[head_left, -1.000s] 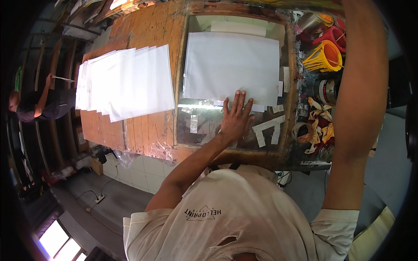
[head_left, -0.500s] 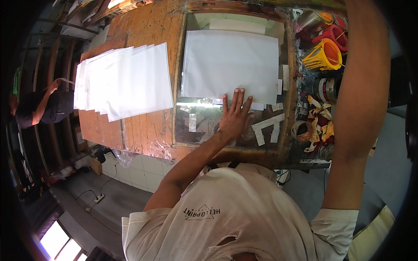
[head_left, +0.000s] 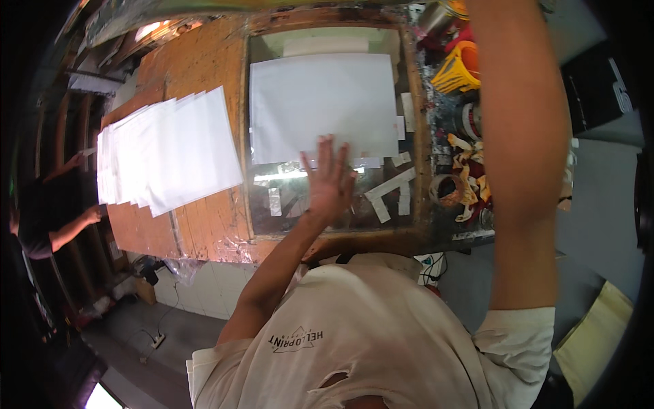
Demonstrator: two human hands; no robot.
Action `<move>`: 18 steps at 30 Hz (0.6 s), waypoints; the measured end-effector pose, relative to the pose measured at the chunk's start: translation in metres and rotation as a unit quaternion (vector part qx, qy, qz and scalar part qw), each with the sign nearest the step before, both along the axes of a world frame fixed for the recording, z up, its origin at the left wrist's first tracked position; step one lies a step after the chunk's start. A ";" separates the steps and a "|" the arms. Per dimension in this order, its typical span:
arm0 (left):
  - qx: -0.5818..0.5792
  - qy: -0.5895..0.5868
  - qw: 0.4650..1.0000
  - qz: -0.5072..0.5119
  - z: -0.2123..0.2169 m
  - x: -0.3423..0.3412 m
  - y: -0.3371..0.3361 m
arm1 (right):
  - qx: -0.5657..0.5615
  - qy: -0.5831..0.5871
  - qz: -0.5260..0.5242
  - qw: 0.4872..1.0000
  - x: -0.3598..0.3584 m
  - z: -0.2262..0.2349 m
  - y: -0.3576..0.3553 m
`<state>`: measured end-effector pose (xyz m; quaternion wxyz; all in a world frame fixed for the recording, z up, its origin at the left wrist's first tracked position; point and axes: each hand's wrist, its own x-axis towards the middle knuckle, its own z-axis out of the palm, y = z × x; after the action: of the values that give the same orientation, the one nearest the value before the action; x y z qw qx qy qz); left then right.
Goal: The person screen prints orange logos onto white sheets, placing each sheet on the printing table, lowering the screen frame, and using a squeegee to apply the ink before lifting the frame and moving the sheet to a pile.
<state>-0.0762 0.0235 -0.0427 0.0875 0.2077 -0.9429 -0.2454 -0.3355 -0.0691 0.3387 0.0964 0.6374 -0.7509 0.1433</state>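
A white sheet (head_left: 320, 102) lies on the glass panel (head_left: 354, 218) set in the wooden table. At its near edge is my left hand (head_left: 328, 187), fingers spread and slightly blurred, palm down with the fingertips over the sheet's edge. Whether they press on it I cannot tell. My right arm (head_left: 521, 157) reaches up past the right side of the table, and its hand is beyond the upper edge of the picture. Strips of tape (head_left: 392, 191) stick to the glass near my left hand.
Left of the glass, a fanned stack of white sheets (head_left: 170, 153) lies on the wood. Along the right stand a yellow paint-streaked tub (head_left: 456, 71), cans and stained rags (head_left: 470, 177). A long frame-like edge (head_left: 184, 22) crosses the top. Another person (head_left: 51, 211) stands far left.
My view has shifted, so the table sits further left. My left hand has drawn back slightly from the sheet. The long edge at the top shows more, and the other person's arms have moved.
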 end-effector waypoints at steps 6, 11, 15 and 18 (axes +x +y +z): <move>0.378 0.334 0.856 0.114 0.111 0.032 -0.032 | -0.060 -0.090 -0.004 0.994 0.079 -0.083 0.074; 0.756 0.350 0.487 0.263 0.128 0.078 0.002 | -0.021 -0.048 -0.053 0.997 0.166 -0.239 0.138; 0.768 0.195 0.451 0.411 0.063 0.073 -0.002 | 0.041 -0.028 -0.066 0.997 0.163 -0.319 0.136; 0.752 0.186 0.465 0.428 0.026 0.076 -0.001 | 0.037 -0.065 -0.086 0.993 0.159 -0.337 0.135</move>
<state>-0.0006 0.0229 -0.0168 0.1652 0.5202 -0.1483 -0.8247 -0.1764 0.0654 0.0022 0.0356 0.5628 -0.8124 0.1484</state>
